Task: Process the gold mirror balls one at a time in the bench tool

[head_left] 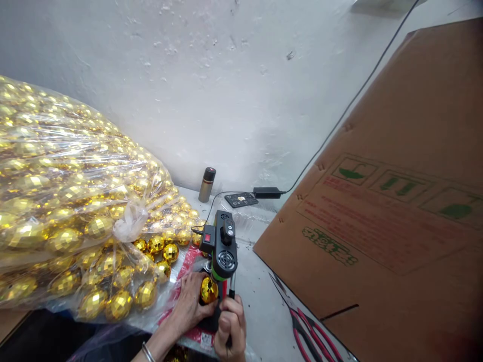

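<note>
My left hand (191,300), with a metal bangle at the wrist, grips a shiny gold faceted ball (209,290). The ball sits beneath the head of a small black bench machine (225,251) with a green ring, round vents and a red switch. What touches the ball's top from the machine is hidden. Wrapped round the machine's lever handle (232,289), at its right side, is my right hand (232,327). Several loose gold balls (171,253) lie just left of the machine, beside the red plastic sheet (190,259).
A big clear bag of gold balls (56,201) fills the left. Red-handled scissors (307,327) lie near a large cardboard box (377,201) on the right. Behind the machine are a flask (207,184), a black keypad-like panel (241,199) and a power adapter (267,192) with cable, against the wall.
</note>
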`<state>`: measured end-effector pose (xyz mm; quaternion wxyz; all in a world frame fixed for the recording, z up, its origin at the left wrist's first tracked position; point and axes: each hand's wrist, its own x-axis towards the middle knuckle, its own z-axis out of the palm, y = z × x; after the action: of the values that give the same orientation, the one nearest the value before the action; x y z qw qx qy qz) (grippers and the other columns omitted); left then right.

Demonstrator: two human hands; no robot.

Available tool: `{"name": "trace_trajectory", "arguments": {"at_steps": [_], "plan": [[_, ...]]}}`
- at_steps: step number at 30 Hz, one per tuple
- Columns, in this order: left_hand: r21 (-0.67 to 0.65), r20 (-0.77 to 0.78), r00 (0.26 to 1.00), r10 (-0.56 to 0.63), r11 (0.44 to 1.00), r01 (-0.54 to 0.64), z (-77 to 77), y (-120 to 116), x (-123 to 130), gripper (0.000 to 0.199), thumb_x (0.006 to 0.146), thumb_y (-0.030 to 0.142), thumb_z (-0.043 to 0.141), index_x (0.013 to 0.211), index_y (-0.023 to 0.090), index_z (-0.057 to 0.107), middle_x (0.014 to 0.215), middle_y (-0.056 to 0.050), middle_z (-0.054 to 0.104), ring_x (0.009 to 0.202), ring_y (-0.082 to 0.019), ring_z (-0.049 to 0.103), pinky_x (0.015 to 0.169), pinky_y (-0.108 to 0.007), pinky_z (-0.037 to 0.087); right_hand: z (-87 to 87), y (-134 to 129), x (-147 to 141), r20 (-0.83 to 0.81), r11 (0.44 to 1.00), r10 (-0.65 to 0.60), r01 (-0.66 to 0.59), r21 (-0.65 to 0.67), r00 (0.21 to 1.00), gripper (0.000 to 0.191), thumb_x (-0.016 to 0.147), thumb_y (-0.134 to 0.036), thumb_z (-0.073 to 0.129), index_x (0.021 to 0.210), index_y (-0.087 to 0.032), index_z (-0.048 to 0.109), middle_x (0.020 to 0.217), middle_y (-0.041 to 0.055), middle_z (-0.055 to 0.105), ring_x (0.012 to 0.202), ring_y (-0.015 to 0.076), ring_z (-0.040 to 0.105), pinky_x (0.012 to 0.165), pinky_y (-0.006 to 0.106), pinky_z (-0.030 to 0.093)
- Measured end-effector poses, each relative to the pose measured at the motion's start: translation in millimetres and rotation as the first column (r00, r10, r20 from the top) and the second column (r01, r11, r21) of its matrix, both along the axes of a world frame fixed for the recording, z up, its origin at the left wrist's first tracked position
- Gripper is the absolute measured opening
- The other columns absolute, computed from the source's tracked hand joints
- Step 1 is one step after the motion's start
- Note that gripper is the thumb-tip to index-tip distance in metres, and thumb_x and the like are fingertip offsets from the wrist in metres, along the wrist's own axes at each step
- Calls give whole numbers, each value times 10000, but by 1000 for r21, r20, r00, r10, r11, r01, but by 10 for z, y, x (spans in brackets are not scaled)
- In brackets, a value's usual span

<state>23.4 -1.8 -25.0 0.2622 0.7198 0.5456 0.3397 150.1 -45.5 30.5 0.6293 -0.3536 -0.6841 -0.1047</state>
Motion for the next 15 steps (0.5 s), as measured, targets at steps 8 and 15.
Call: {"name": "trace_trajectory", "arguments": {"at_steps": [8, 15], "plan": [[118, -63, 997, -51, 991, 59, -268, -390, -138, 670, 775, 395, 795, 1384, 234, 568, 1329, -171, 663, 1233, -396, 599, 1049, -573, 462, 976, -45, -65, -226, 971, 53, -102, -215, 973, 256, 995, -82, 441, 786, -212, 512, 679, -22, 503, 586, 106, 503, 530, 215, 407], [323, -284, 919, 275, 929, -179, 61, -152, -526, 539, 992, 374, 502, 1501, 205, 449, 1516, -182, 542, 1406, -368, 487, 1141, -555, 390, 740, -76, -110, -195, 986, 70, -97, -134, 978, 297, 970, -17, 419, 753, -215, 465, 674, -24, 481, 608, 102, 499, 555, 207, 427]]}}
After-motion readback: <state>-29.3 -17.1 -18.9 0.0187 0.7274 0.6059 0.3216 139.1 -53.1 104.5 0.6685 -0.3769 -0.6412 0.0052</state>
